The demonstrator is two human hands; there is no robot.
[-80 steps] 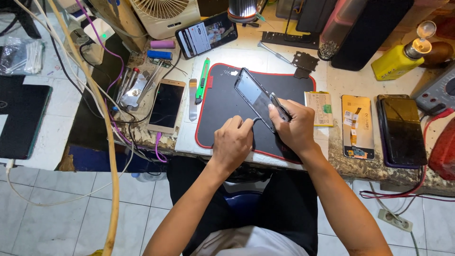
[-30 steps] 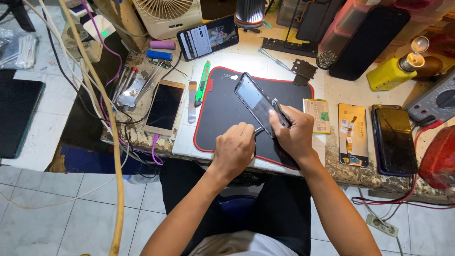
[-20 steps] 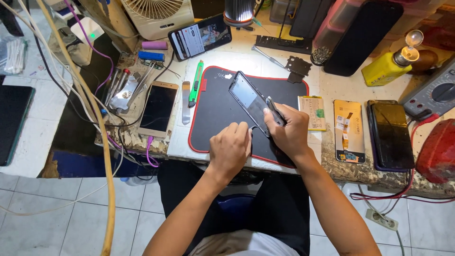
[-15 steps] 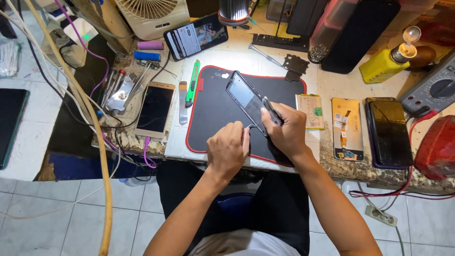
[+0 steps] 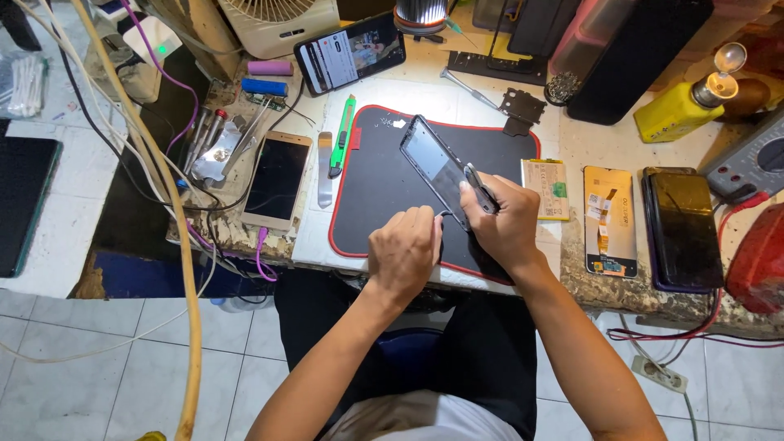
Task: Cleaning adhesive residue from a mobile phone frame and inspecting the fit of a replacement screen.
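Note:
A dark phone frame [image 5: 433,167] lies tilted on a black mat with a red rim [image 5: 367,192]. My right hand [image 5: 502,224] grips a thin metal tool [image 5: 479,188] and presses it against the frame's right edge. My left hand [image 5: 404,253] rests on the mat with its fingers curled at the frame's lower end, steadying it. Tiny screws [image 5: 384,122] lie at the mat's top edge.
Left of the mat lie a green cutter [image 5: 341,147], a metal spudger [image 5: 324,170] and a gold phone [image 5: 276,180] among cables. A lit phone [image 5: 349,53] leans at the back. Right: a battery [image 5: 545,189], a display part [image 5: 608,220], a black phone [image 5: 682,229], a yellow bottle [image 5: 678,110].
The view has drifted slightly. Both hands stay on the phone frame, with the right hand's tool worked a little along its edge.

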